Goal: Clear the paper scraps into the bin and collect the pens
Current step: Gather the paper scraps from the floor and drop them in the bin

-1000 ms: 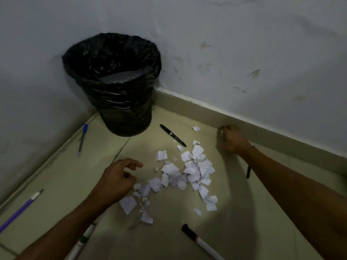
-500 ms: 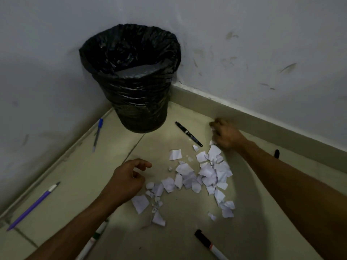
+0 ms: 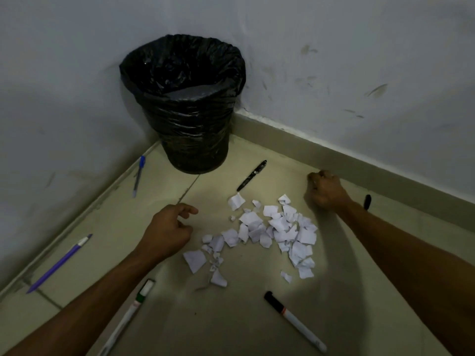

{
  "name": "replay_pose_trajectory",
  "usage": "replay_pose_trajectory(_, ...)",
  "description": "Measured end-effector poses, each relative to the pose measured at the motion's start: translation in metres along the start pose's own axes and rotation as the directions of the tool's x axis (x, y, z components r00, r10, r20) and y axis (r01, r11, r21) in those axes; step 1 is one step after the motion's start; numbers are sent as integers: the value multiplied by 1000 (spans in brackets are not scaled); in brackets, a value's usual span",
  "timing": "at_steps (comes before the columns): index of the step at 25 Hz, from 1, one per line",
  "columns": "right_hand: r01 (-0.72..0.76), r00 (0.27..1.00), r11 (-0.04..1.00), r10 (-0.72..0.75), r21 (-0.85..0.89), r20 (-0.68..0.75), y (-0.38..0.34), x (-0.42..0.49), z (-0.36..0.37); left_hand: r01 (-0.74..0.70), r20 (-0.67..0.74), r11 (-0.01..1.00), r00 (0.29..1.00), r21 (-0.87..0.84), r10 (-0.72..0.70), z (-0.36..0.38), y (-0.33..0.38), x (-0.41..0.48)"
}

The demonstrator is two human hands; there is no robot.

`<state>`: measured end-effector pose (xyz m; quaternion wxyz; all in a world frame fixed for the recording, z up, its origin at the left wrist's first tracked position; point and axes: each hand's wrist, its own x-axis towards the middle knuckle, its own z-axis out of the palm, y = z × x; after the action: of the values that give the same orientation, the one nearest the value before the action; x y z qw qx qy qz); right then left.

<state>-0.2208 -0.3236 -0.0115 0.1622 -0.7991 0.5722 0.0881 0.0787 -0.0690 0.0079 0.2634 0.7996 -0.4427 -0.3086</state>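
Sitting just right of the heap, the right hand (image 3: 326, 191) is curled into a fist with no scrap showing in it, while the left hand (image 3: 169, 232) hangs loosely curled and empty on the other side. The paper scraps (image 3: 277, 227) lie between them on the floor, apart from the black-lined bin (image 3: 190, 140) in the corner (a black pen (image 3: 252, 176) lies just beyond the heap). A hasty sweep could scatter the light pieces or bury that pen, and small bits may slip from a loose grasp.
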Motion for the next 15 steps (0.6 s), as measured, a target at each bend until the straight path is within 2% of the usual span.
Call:
replay_pose_trajectory(4,262,962,965,-263,21,72,-41,-49,34,-19,79,990,997,140,8,11,-4,9)
replay_pose_trajectory(7,366,913,923,-381,117,149,-60,-72,41,-178,177,957,974,231,138,36,17,27)
replay_pose_trajectory(9,330,930,930,-350,162,113,-62,-79,35,-283,277,911,940,299,201,55,37,41)
replay_pose_trajectory(11,234,969,959,-243,161,38,-50,-83,24,-353,352,842,912,409,211,68,49,51)
replay_pose_trajectory(13,50,981,993,-70,111,183,-24,-90,19,-396,375,802,897,448,233,76,49,50)
replay_pose_trajectory(15,-5,935,1000,4,1,354,-5,-109,28,-440,399,844,865,307,305,75,43,38)
